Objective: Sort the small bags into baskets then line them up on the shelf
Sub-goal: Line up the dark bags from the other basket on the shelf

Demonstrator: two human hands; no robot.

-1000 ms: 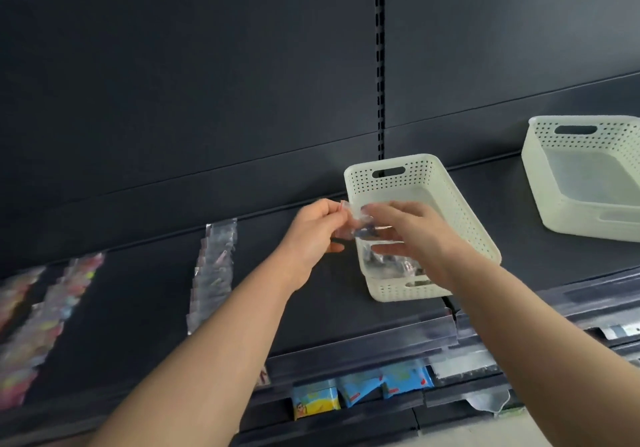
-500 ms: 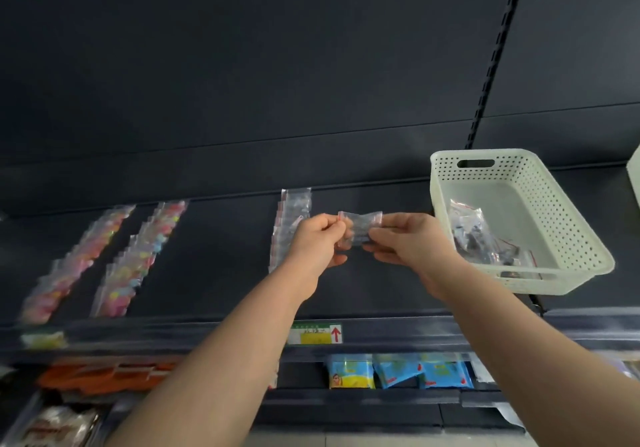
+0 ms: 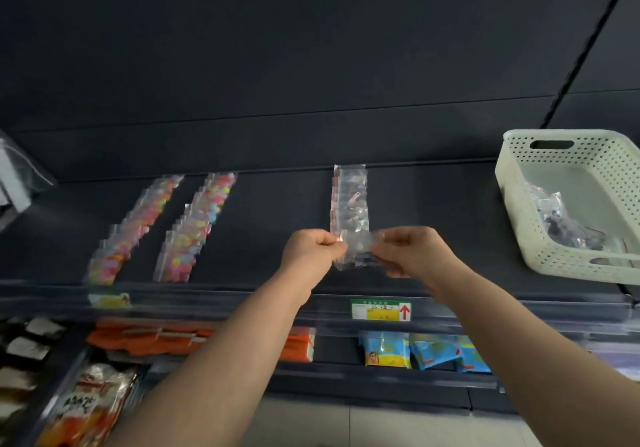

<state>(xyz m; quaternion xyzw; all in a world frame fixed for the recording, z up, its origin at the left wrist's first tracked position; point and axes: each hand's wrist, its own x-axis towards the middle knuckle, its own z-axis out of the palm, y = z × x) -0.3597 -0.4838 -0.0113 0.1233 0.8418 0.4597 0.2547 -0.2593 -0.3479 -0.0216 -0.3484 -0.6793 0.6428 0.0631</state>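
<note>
Now the left hand (image 3: pixel 311 252) and right hand (image 3: pixel 412 252) each pinch one end of a small clear bag (image 3: pixel 356 251), held crosswise at the near end of the bag row (image 3: pixel 349 201) that runs back on the shelf (image 3: pixel 270 225)

The dark shelf (image 3: pixel 277 211) carries one row of clear bags (image 3: pixel 349 201) running back from just beyond the fingers (image 3: pixel 327 243), two slanted rows of colourful bags (image 3: pixel 194 225) well to their left, and a cream basket (image 3: pixel 561 256) to their right.
</note>
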